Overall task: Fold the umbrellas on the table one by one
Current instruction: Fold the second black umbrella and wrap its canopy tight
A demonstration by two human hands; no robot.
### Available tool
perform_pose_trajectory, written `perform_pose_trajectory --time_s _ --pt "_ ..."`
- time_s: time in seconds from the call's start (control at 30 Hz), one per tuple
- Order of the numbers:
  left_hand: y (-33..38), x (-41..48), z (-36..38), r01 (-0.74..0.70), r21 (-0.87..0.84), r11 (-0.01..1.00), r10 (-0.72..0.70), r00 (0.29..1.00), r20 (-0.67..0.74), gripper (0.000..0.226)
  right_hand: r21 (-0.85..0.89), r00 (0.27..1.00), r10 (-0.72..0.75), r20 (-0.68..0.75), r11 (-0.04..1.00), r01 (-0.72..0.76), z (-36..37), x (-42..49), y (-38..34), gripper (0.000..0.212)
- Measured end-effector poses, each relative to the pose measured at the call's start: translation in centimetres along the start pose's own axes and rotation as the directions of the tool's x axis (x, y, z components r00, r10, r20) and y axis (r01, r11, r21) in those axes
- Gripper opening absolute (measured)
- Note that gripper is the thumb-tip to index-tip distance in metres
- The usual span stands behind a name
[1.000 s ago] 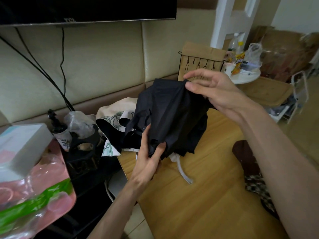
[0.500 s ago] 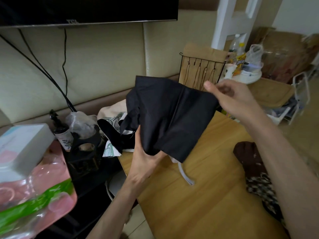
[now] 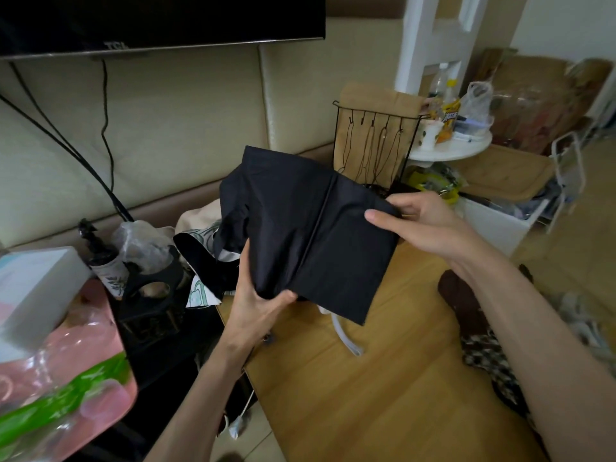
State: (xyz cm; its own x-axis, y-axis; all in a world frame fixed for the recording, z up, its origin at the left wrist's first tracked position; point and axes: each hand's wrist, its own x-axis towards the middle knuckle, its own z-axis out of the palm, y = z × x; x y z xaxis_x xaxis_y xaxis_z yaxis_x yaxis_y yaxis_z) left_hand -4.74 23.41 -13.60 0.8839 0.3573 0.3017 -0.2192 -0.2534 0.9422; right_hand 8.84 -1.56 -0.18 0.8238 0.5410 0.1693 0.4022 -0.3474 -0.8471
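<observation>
A black umbrella [image 3: 300, 228] is held above the wooden table [image 3: 383, 395], its canopy spread into flat panels with a rib crease down the middle. My left hand [image 3: 256, 301] grips the gathered lower part of the fabric. My right hand [image 3: 413, 218] pinches the canopy's right edge and holds it stretched out. A white strap [image 3: 346, 338] hangs below the fabric onto the table. A second umbrella, cream and black with a green print [image 3: 196, 235], lies behind at the table's far left end.
A dark brown and checkered cloth [image 3: 473, 321] lies on the table's right edge. A black wire rack [image 3: 376, 145] stands at the far end. Left of the table sit a black stand [image 3: 150, 295], a pump bottle [image 3: 100, 258] and a pink bag [image 3: 66, 378].
My right hand drew the canopy edge out to the right and lower, flattening the bunched black fabric into wide panels. My left hand kept its grip at the bottom.
</observation>
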Motion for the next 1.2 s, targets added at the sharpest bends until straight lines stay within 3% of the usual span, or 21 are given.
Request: perform_pose_trajectory --time_s 0.1,0.27,0.4,0.5,0.57,0.63,0.73,0.87,0.97,1.1,1.2 --pt "0.3 -0.1 -0.1 -0.012 -0.004 1.000 0.012 1.000 -0.017 0.132 -0.045 0.999 -0.035 -0.009 0.998 0.034 -0.7 0.4 0.9 0.013" --pt "0.0 0.0 -0.3 -0.027 0.017 0.999 0.027 1.000 -0.015 0.137 -0.338 0.996 -0.022 -0.090 0.941 -0.009 -1.7 1.2 3.5 0.015" --pt "0.7 -0.3 0.4 0.042 -0.004 0.999 -0.042 0.995 -0.089 0.111 -0.410 0.992 0.078 -0.097 0.906 -0.111 -1.5 0.8 3.6 0.034" --pt "0.8 -0.2 0.6 0.037 0.031 0.999 -0.032 0.989 -0.148 0.101 -0.305 0.987 0.158 -0.030 0.939 -0.160 -1.5 0.4 3.4 0.041" --pt "0.7 -0.1 0.5 0.039 0.037 0.999 -0.032 0.985 -0.169 0.101 -0.144 0.988 0.149 -0.039 0.978 -0.153 -1.2 0.2 3.1 0.027" --pt "0.6 -0.1 0.4 0.050 0.020 0.999 -0.046 0.982 -0.182 0.099 -0.011 0.986 0.102 -0.129 0.994 -0.105 -0.8 -0.1 2.7 0.012" --pt "0.8 -0.1 0.5 0.059 -0.003 0.998 -0.058 0.978 -0.201 0.100 0.047 0.968 0.004 -0.250 0.999 0.008 -0.2 -0.2 2.3 0.005" --pt "1.0 -0.1 0.6 0.054 -0.003 0.999 -0.053 0.975 -0.215 0.099 0.185 0.992 0.019 -0.124 0.983 0.005 0.3 -0.5 1.5 0.013" --pt "0.6 0.0 0.3 0.058 -0.005 0.998 -0.058 0.987 -0.148 0.119 0.290 0.996 -0.003 -0.088 0.956 0.028 0.6 -0.5 -0.3 0.015" --pt "-0.1 0.2 0.6 0.028 -0.047 0.998 -0.024 0.997 0.078 0.151 0.526 0.996 -0.035 -0.080 0.847 0.072 1.4 0.5 -4.0 0.025" --pt "-0.2 -0.1 1.2 0.026 -0.006 1.000 -0.025 0.991 0.132 0.162 0.525 0.998 -0.053 -0.019 0.850 0.055 2.9 1.7 -6.6 0.026"
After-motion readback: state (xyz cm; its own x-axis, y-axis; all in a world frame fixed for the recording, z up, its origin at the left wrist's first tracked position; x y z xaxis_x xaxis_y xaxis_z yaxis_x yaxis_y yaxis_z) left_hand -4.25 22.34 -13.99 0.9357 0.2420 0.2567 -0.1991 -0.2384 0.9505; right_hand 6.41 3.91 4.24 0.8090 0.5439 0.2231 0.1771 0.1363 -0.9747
